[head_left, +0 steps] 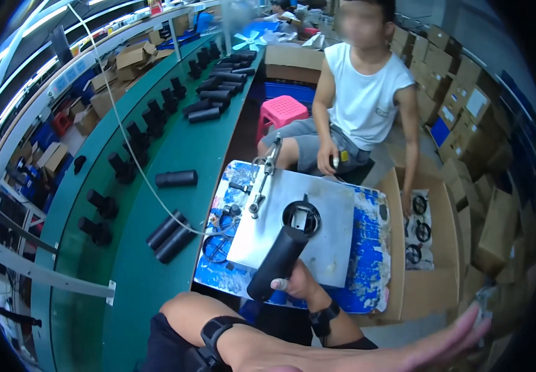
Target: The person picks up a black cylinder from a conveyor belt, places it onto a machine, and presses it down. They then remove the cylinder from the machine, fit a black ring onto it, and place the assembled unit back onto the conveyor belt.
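My right hand (299, 282) is wrapped round a black cylindrical tube (280, 260), held tilted over the near edge of a metal plate (330, 248). The tube's upper end is close to a black ring-shaped fixture (301, 217) on that plate. Crossing over my right forearm, my left arm reaches far to the right. There my left hand (457, 338) has its fingers stretched out and slightly blurred, with nothing plainly in them. A clear, crumpled-looking item (486, 301) shows by its fingertips; whether they touch is unclear.
A metal toggle clamp (268, 164) stands on the worn blue table (367, 273). Left is a green conveyor (150, 273) with black tubes lying and fittings standing. A seated person (367, 99) reaches into a carton (432, 285) holding black rings. Stacked cartons (466, 118) line the right.
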Action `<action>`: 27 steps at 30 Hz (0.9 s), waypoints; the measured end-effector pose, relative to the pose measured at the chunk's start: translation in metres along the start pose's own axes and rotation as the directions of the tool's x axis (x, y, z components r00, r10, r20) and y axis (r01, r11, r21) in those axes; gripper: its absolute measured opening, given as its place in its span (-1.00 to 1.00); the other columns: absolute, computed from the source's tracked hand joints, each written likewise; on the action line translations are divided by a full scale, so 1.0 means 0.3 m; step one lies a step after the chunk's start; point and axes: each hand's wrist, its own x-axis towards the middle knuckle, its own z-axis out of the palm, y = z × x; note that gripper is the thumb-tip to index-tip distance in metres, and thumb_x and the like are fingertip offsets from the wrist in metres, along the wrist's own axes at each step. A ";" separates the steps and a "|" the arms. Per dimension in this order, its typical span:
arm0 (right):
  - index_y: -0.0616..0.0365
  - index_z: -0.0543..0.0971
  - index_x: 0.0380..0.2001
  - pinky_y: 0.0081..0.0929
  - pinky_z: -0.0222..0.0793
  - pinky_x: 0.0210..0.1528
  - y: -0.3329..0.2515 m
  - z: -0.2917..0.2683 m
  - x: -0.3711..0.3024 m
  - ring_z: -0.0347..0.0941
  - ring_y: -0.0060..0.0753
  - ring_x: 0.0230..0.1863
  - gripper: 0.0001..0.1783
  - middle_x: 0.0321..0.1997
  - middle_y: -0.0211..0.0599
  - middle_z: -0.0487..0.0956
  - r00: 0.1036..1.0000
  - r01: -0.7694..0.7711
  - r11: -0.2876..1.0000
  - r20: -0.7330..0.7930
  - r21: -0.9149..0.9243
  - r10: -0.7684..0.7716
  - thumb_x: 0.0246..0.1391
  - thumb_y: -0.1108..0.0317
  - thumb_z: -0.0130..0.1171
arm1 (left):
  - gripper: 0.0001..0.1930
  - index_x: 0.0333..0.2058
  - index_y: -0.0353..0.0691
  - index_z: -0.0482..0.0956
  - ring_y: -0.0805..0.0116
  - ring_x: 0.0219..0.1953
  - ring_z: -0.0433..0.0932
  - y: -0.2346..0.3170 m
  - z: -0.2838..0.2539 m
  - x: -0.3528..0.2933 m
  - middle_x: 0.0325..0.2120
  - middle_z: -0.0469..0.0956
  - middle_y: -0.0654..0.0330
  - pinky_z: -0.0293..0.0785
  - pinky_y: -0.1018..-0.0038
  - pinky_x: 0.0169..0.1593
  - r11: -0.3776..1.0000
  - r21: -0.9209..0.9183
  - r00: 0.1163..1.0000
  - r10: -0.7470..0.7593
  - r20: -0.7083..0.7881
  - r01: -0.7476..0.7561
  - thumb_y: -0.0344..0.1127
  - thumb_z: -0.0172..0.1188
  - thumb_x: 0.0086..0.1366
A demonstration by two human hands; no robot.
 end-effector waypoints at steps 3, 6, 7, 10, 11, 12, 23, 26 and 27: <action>0.22 0.52 0.14 -0.30 0.51 0.19 0.016 -0.005 0.011 0.55 -0.34 0.05 -0.18 0.00 -0.28 0.63 0.999 0.014 0.998 -0.045 -0.054 -0.017 0.06 -0.16 0.60 | 0.60 0.52 -0.61 -0.48 -0.13 0.66 -0.34 -0.042 0.048 -0.074 0.58 -0.38 -0.45 -0.30 0.11 0.64 0.994 -0.106 0.992 -0.009 0.129 0.023 0.86 -0.24 0.04; 0.24 0.52 0.14 -0.28 0.51 0.19 0.036 0.015 0.009 0.56 -0.34 0.06 -0.18 0.02 -0.26 0.64 0.997 0.028 0.998 -0.064 -0.057 -0.032 0.07 -0.16 0.60 | 0.58 0.50 -0.66 -0.42 -0.17 0.64 -0.28 0.008 0.112 -0.142 0.55 -0.31 -0.49 -0.28 0.07 0.63 0.998 -0.022 0.977 -0.055 0.208 0.061 0.86 -0.27 0.05; 0.24 0.52 0.14 -0.28 0.51 0.19 0.040 0.014 0.003 0.56 -0.34 0.06 -0.18 0.02 -0.26 0.64 0.996 0.023 0.997 -0.086 -0.069 -0.029 0.07 -0.16 0.60 | 0.58 0.49 -0.68 -0.38 -0.19 0.63 -0.25 0.051 0.126 -0.183 0.54 -0.28 -0.51 -0.27 0.05 0.63 0.998 0.027 0.969 -0.069 0.237 0.064 0.86 -0.29 0.06; 0.25 0.54 0.11 -0.27 0.51 0.20 0.055 0.045 -0.008 0.56 -0.31 0.07 -0.20 0.00 -0.24 0.64 0.984 0.090 0.994 -0.147 -0.060 -0.098 0.13 -0.23 0.52 | 0.57 0.45 -0.75 -0.28 -0.25 0.61 -0.15 0.143 0.173 -0.263 0.50 -0.19 -0.57 -0.24 -0.02 0.62 0.982 0.183 0.949 -0.096 0.301 0.042 0.86 -0.33 0.08; 0.25 0.54 0.11 -0.27 0.51 0.20 0.093 0.042 0.002 0.56 -0.31 0.07 -0.20 0.00 -0.24 0.64 0.984 0.085 0.994 -0.151 -0.069 -0.095 0.13 -0.23 0.52 | 0.57 0.44 -0.78 -0.25 -0.27 0.60 -0.12 0.189 0.176 -0.278 0.49 -0.15 -0.59 -0.23 -0.05 0.62 0.970 0.242 0.942 -0.107 0.317 0.029 0.86 -0.35 0.08; 0.25 0.54 0.11 -0.27 0.51 0.19 0.153 0.026 0.018 0.57 -0.32 0.06 -0.19 0.00 -0.23 0.64 0.969 0.127 0.991 -0.210 -0.038 -0.132 0.16 -0.27 0.46 | 0.57 0.43 -0.80 -0.22 -0.29 0.59 -0.09 0.168 0.206 -0.315 0.48 -0.12 -0.61 -0.22 -0.07 0.61 0.954 0.300 0.937 -0.117 0.329 0.014 0.86 -0.36 0.09; 0.21 0.47 0.16 -0.36 0.51 0.07 0.035 0.040 0.029 0.56 -0.36 -0.05 -0.04 -0.10 -0.22 0.63 0.873 0.318 0.925 -0.444 0.208 -0.201 0.13 -0.50 0.30 | -0.54 0.39 -0.18 0.37 -0.30 0.05 0.72 0.513 0.084 -0.974 -0.26 0.77 -0.15 0.55 -0.24 0.23 0.808 0.565 0.985 0.125 0.116 -0.169 -0.09 -0.03 0.70; 0.19 0.45 0.21 -0.43 0.51 0.06 -0.070 -0.017 -0.006 0.56 -0.41 -0.08 -0.14 -0.05 -0.22 0.65 0.731 0.389 0.921 -0.618 0.030 -0.289 0.22 -0.35 0.33 | -0.78 0.07 -0.20 0.65 -0.07 0.01 0.73 0.388 -0.006 -1.274 -0.10 0.73 -0.10 0.66 0.10 0.13 0.416 0.829 0.652 0.518 -0.554 0.375 -0.49 0.13 0.55; 0.18 0.45 0.23 -0.45 0.51 0.06 -0.150 -0.043 0.012 0.56 -0.44 -0.07 -0.20 -0.02 -0.22 0.65 0.672 0.349 0.933 -0.671 -0.086 -0.313 0.25 -0.26 0.37 | -0.76 -0.03 -0.23 0.69 -0.04 -0.01 0.72 0.335 -0.062 -1.343 -0.04 0.71 -0.08 0.65 0.12 0.10 0.274 0.823 0.614 0.559 -0.557 0.497 -0.58 0.10 0.47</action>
